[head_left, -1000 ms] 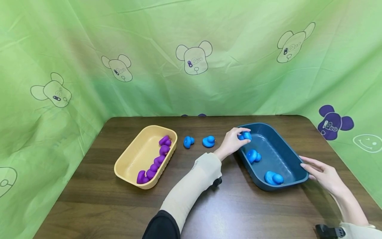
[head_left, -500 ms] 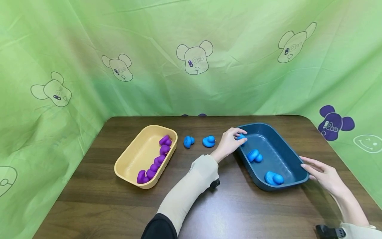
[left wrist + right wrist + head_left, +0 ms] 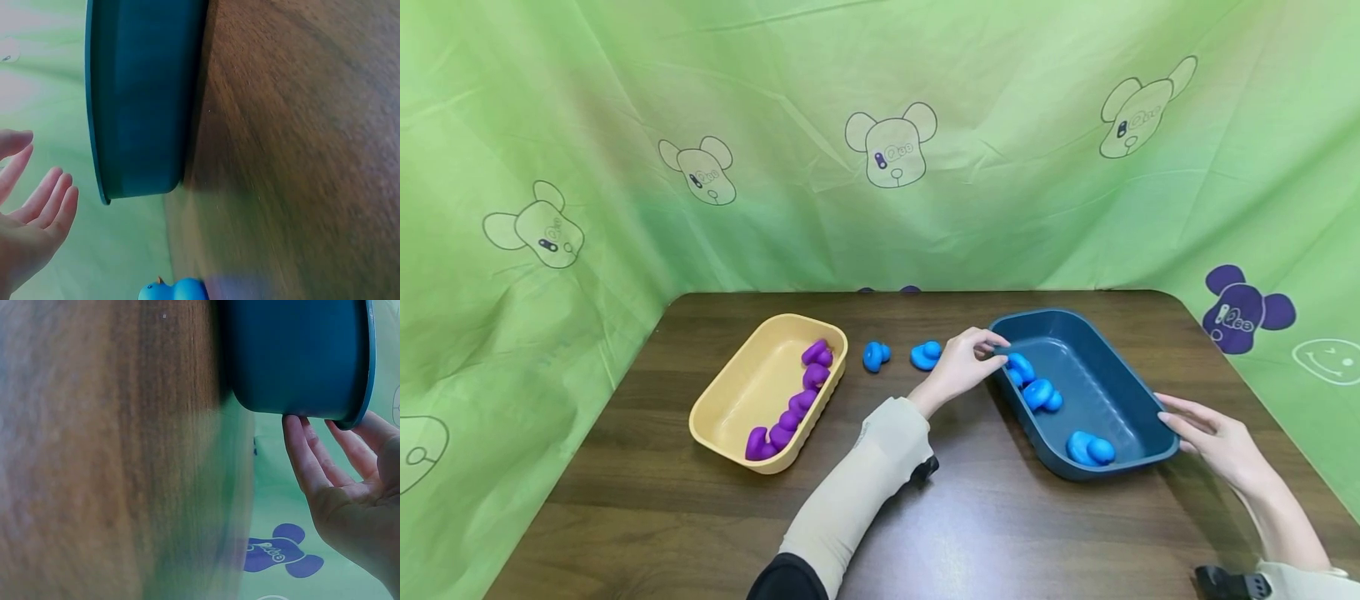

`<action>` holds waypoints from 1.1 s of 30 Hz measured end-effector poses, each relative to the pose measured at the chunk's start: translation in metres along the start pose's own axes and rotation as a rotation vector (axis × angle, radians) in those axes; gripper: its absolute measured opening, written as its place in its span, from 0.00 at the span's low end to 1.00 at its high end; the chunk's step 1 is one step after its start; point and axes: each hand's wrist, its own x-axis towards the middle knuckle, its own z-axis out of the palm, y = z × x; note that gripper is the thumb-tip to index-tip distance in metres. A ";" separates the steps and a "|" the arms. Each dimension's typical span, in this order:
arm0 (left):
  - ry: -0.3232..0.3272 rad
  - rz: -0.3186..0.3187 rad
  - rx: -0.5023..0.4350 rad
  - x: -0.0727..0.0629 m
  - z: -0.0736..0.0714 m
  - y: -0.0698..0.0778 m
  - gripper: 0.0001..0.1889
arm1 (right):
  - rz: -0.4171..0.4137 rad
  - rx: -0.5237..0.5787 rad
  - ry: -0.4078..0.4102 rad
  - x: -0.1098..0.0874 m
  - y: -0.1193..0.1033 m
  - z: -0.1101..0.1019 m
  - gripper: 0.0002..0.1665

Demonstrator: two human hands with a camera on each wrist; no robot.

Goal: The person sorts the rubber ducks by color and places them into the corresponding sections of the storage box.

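My left hand [image 3: 961, 365] is just off the left rim of the blue bin [image 3: 1138, 417], its fingers apart and holding nothing. In the left wrist view, the left hand [image 3: 39, 228] shows loosely bent fingers beside the bin. Three blue rubber ducks lie inside along the near-left side: one duck [image 3: 1019, 367] by the left fingertips, a second duck [image 3: 1041, 394] beside it, and a third duck [image 3: 1088, 448] toward the front. My right hand [image 3: 1213, 437] touches the bin's right end, with fingers fairly straight against the outer wall [image 3: 294, 362] and rim.
Two more blue ducks stand on the wooden table [image 3: 700, 533], one duck [image 3: 925, 356] partly behind the left hand and another duck [image 3: 875, 356] farther left. A yellow bin [image 3: 715, 408] at left holds several purple toys [image 3: 802, 402] along its right wall. Green printed cloth [image 3: 775, 225] hangs behind.
My left hand lowers a blue duck inside the bin's left wall, lets go of it and draws back to the left. My right hand stays at the bin's right end.
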 end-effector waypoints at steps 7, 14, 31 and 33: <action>0.011 0.002 0.004 -0.009 -0.006 -0.004 0.11 | 0.004 -0.022 0.000 -0.001 -0.001 0.000 0.20; 0.024 -0.002 0.024 -0.016 -0.013 -0.010 0.11 | 0.001 -0.015 0.003 -0.001 -0.001 0.001 0.21; 0.116 -0.080 0.064 -0.025 -0.034 -0.031 0.11 | -0.013 -0.005 0.001 -0.001 -0.001 0.001 0.21; 0.115 -0.108 0.067 -0.025 -0.037 -0.033 0.11 | -0.013 -0.004 0.001 -0.001 -0.001 0.001 0.21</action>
